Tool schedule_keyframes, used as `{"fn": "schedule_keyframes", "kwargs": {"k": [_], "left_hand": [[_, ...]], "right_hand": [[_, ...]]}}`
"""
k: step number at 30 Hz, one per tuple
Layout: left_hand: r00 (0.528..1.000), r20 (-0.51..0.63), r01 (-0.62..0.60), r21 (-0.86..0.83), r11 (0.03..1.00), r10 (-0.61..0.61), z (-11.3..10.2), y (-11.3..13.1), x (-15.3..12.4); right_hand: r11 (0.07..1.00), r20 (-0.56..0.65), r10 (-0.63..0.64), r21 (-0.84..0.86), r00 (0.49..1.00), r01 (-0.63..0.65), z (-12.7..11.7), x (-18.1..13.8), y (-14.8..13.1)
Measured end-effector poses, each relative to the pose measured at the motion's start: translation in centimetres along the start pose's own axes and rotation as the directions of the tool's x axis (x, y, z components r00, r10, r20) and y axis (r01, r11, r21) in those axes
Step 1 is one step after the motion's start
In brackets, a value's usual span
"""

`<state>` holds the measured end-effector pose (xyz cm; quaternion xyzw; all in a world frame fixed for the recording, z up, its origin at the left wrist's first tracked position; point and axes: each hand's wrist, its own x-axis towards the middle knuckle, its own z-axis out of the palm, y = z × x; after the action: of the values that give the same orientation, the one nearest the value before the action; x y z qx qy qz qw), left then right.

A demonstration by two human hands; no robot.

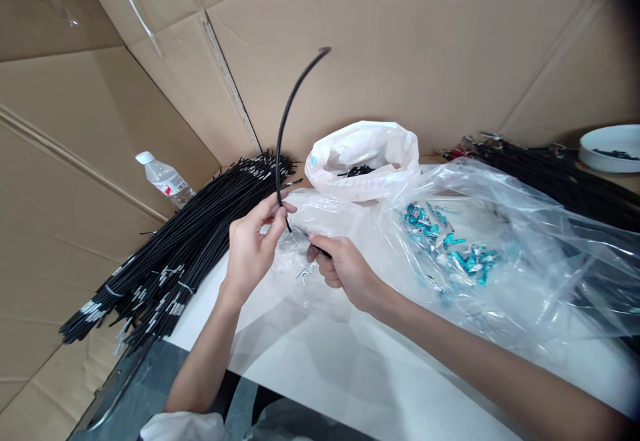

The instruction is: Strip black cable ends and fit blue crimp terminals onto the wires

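A black cable [287,114] is pinched between thumb and fingers of the left hand [253,248], and its lower end is clasped in the closed right hand [343,264] (the very tip is hidden, perhaps inside the fist), above a white table [320,374]. At nine o'clock a bundle of black cables [190,248] is laid; at three, teal connectors [450,244] are seen inside a clear bag [540,261]. At twelve, the cable is arched up past a white bag [363,154].

white table [320,381], black cable bundles [170,261], plastic bags [500,254], water bottle [165,178]
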<state>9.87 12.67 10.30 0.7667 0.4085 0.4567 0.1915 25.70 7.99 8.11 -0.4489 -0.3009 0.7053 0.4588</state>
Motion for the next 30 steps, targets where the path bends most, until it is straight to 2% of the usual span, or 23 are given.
{"fn": "schedule_keyframes", "kwargs": {"k": [9,20,30], "left_hand": [[0.999,0.043,-0.019,0.082,0.996,0.015,0.2,0.4,-0.2],[0.974,0.145,-0.192,0.139,0.971,0.172,0.3,0.1,-0.3],[0.964,0.229,-0.175,0.147,0.974,0.139,0.4,0.1,-0.2]], "right_hand": [[0.999,0.032,0.010,-0.036,0.999,-0.009,-0.1,0.3,0.6],[0.984,0.134,0.112,0.121,0.985,-0.129,-0.7,0.8,0.5],[0.956,0.094,0.189,0.209,0.977,-0.205,-0.8,1.2,1.3]]}}
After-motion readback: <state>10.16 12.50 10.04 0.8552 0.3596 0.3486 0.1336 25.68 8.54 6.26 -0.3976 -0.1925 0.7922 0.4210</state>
